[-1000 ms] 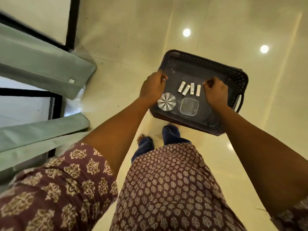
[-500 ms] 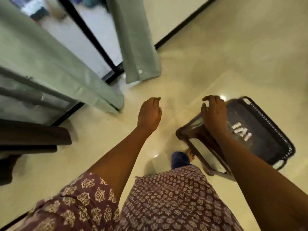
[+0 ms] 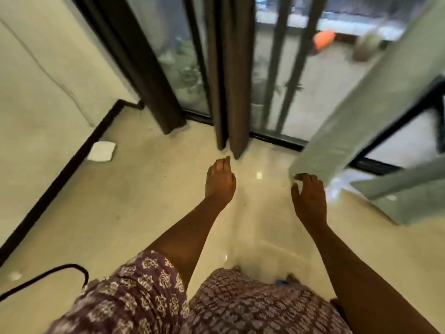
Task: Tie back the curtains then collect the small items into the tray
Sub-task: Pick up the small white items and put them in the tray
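Left hand [image 3: 220, 183]: fingers relaxed, empty, reaching toward the brown curtain [image 3: 231, 75] hanging at the floor's [image 3: 120, 213] far edge. Right hand [image 3: 309, 198]: fingers loosely spread, empty, fingertips just beside the green curtain's [image 3: 356, 116] lower corner. Tray not in view. White pad [image 3: 101, 151] by the left wall.

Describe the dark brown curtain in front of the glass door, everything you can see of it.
The dark brown curtain looks like heavy, plain fabric, hanging in long vertical folds in front of the glass door. It is gathered narrow, not spread, and shows no tie around it. Its lower hem ends just above the glossy floor. The left hand reaches toward the hem with straight fingers; whether it touches is unclear.
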